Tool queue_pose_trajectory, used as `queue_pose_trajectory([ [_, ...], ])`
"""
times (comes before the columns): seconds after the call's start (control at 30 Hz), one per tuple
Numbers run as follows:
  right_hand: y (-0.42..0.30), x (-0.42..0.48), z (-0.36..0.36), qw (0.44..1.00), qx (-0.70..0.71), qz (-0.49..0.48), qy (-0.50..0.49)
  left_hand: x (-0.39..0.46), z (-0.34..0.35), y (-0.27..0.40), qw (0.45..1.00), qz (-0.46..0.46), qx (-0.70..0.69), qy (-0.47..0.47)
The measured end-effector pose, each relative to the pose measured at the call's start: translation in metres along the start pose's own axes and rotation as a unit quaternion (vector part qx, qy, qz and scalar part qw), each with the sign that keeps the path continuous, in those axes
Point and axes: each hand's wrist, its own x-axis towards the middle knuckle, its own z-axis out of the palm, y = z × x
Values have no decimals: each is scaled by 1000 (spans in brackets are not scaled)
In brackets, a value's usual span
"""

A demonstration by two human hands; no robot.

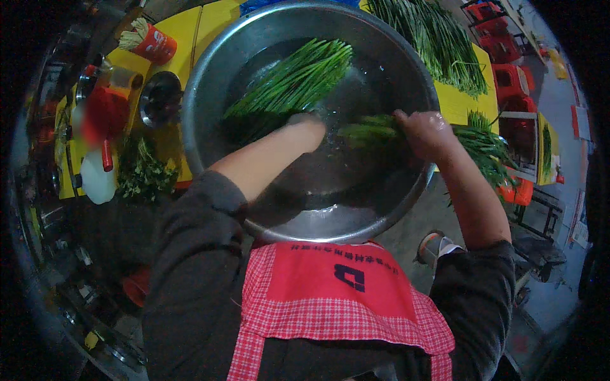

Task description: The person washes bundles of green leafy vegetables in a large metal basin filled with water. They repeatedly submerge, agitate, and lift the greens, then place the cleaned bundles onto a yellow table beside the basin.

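A large round metal basin point(329, 226) with water in it stands before me. A bundle of long green stalks point(295, 78) lies in it, towards the far left. My left hand point(307, 125) reaches into the basin at the near edge of that bundle; its fingers are hidden, so its grip cannot be told. At the right rim my right hand point(426, 128) is closed around a second bunch of greens point(481, 145). One end of this bunch points into the basin, blurred, and its leaves hang outside over the rim.
A yellow table point(452, 105) holds a big heap of long greens point(429, 43) at the back right. On the left are a red cup of sticks point(155, 45), a dark metal bowl point(161, 99) and leafy herbs point(145, 171). Red stools point(510, 78) stand far right.
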Motion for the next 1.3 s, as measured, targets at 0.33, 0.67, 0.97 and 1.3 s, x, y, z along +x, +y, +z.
queue_pose_trajectory([
  [0.33,21,-39,-5,984,177,14,27,6,-10,-22,987,37,-158,-11],
  [0.67,64,-114,42,928,354,26,116,10,-15,-8,978,37,-183,-87],
  [0.97,142,-175,194,753,469,301,349,-4,-28,3,974,-8,-222,-43],
  [1.3,208,-106,303,796,288,518,125,-3,-17,19,983,14,-181,22],
])
